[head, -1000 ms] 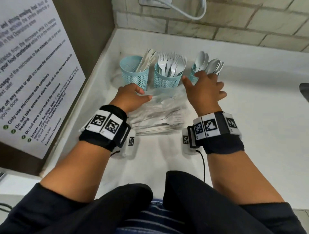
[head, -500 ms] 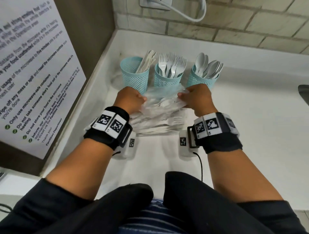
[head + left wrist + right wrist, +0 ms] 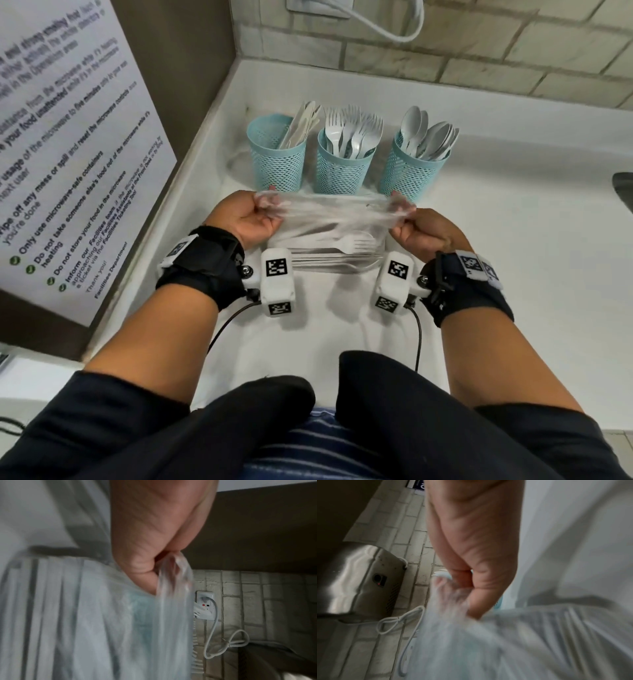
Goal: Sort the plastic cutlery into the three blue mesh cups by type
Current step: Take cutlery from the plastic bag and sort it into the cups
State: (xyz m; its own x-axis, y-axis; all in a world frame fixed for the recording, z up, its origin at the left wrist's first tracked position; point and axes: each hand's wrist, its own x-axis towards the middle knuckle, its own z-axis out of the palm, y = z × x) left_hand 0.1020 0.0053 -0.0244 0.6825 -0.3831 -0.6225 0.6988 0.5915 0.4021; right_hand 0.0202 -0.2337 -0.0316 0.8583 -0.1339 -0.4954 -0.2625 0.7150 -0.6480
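We stand at a white countertop set into a corner, with a beige brick wall behind it and a large printed white notice board on our left. At the back of the counter three light-blue mesh plastic cups stand in a row: the left cup holds white plastic knives, the middle cup forks, the right cup spoons, all handle-down with their working ends pointing up.

Just in front of the cups we hold a clear, thin plastic bag, stretched sideways between our hands. Our left hand has its fingers curled tight round the bag's left edge; our right hand pinches the right edge the same way. Both wrist views confirm film bunched in the closed fingers, though they are blurred.

Inside and below the stretched film lies a stack of white plastic forks, resting on the counter between our wrists. Their long axis runs left to right, tines pointing toward our right hand, handles toward our left. So the stack lies below and slightly nearer to us than both grips, about midway between the hands.

We judge the bag is being pulled open; reaching the forks would mean one hand letting go and coming down onto the handles, the left being on that end.
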